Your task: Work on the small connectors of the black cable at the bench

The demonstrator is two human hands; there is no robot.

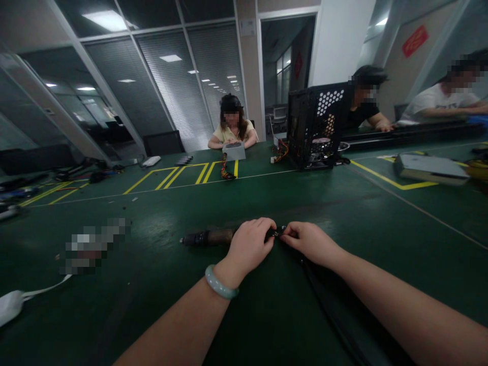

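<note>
A dark, slim electric screwdriver (213,237) lies on the green tabletop, its bit end pointing left. Wrapped over its rear end is my left hand (249,243), with a pale green bangle (220,284) on that wrist. Just to the right, the fingers of my right hand (309,241) are pinched together at a small dark connector (281,230) at the tool's tail. Whether the connector is joined to the tool cannot be made out. From there a black cord (324,300) runs toward the lower right, beneath my right forearm.
A black computer case (318,127) stands at the back right, with a grey metal box (430,168) further right. Across the table a person (233,127) handles a power supply (234,151). Two more people sit at right. A white cable (46,290) lies at left.
</note>
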